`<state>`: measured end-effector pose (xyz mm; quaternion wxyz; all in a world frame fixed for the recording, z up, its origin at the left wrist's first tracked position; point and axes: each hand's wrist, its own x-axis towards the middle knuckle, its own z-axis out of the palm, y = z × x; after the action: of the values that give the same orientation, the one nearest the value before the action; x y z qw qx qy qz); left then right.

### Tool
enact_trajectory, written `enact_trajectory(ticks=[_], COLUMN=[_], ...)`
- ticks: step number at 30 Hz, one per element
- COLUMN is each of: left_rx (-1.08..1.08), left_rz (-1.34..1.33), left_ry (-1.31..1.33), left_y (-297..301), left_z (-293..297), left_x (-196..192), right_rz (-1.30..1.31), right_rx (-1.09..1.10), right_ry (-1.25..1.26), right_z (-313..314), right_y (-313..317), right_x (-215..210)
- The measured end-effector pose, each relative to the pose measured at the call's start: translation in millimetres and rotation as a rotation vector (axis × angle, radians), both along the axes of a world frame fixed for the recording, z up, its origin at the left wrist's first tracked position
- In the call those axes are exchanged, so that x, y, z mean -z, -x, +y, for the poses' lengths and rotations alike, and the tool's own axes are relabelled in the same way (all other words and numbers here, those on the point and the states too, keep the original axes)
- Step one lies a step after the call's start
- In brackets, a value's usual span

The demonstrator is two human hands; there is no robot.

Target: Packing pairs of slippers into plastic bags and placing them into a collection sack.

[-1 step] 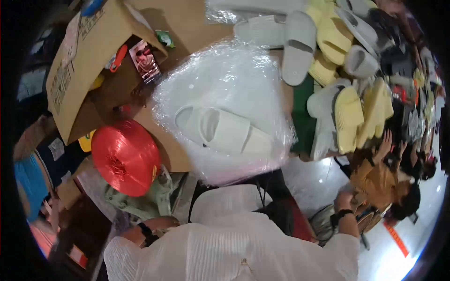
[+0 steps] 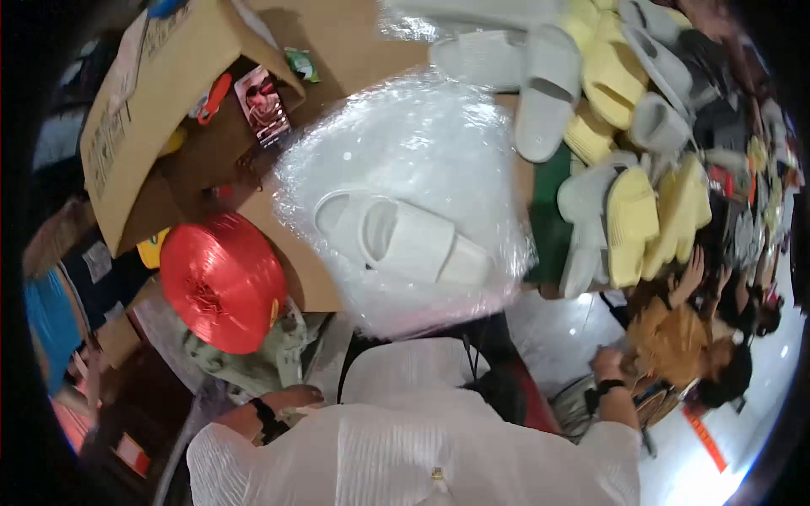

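My left hand (image 2: pixel 297 396), with a dark band at its wrist, is low beside a crumpled greenish cloth (image 2: pixel 257 358); its fingers are too unclear to read. Out to the right, my right hand (image 2: pixel 608 364) looks curled closed, and whatever it may hold is hidden. Between my arms and beyond them, a white slide sandal (image 2: pixel 413 240) lies on a pillowy bundle wrapped in clear plastic (image 2: pixel 413 135). Neither hand touches the sandal. A large roll of shiny red plastic twine (image 2: pixel 226 282) stands just beyond my left hand.
An open cardboard box (image 2: pixel 139 126) with small packets stands at the left. Grey slides (image 2: pixel 548 93) and yellow slides (image 2: pixel 631 223) are heaped at the right of the table. A person in a brown top (image 2: pixel 671 333) is close to my right hand; others are farther off.
The view has shifted slightly, and my right hand appears a little farther left. The sandal and the plastic bundle stay in place.
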<state>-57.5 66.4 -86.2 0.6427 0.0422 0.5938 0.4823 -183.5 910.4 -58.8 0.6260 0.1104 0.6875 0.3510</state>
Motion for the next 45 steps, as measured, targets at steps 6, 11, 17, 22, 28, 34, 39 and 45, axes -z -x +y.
enact_trajectory(ticks=[6,11,17,22,28,34,39,45], left_rx=[-0.523,-0.718,-0.884,-0.979,-1.040,-1.065,-1.078,-1.069], left_rz=[-0.673,-0.715,-0.603,-0.508,-0.370,-0.304,-0.181,-0.025], left_ry=[0.326,0.540,0.585,0.650,0.732,0.796,0.832,0.874], left_y=[-3,0,-2,10,36,27,53,81], left_z=[84,113,119,114,90,87,70,42], left_x=[91,179,246,266,280,264,252,241], right_rz=[0.290,0.292,0.367,0.437,0.552,0.598,0.704,0.844], right_rx=[0.157,-0.680,-0.701,-0.666,-0.578,-0.455,-0.364,-0.230], right_ry=[0.663,1.172,1.267,1.351,1.433,1.476,1.504,1.531], right_z=[17,-35,-70,-105,-154,-159,-170,-185], right_y=[-41,67,177,236,290,300,334,355], right_x=[236,373,461,509,539,533,514,489])
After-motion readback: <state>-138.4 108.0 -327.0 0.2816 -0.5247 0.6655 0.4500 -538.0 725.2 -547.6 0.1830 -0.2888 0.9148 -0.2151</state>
